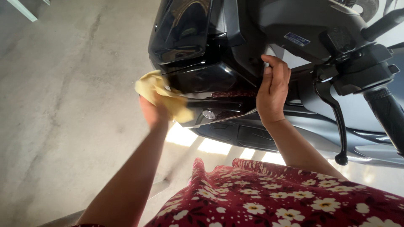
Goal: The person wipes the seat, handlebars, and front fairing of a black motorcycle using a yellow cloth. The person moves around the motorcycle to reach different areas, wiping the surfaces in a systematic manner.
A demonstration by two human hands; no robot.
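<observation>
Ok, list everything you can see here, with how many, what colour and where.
scooter: one, glossy black front panels, upper centre to right
handlebar grip: one, black, far right
brake lever: one, black, right of centre
cloth: one, yellow, pressed to the scooter's front panel
floor: grey concrete, left
floral garment: one, red with white flowers, bottom
left hand: one, holding the cloth
right hand: one, gripping the scooter's panel edge

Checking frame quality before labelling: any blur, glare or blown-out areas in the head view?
Head view: left hand and yellow cloth smeared by motion blur; right hand sharp; glossy black scooter panel shows reflections; sunlit floor patches under the scooter blown out.
</observation>
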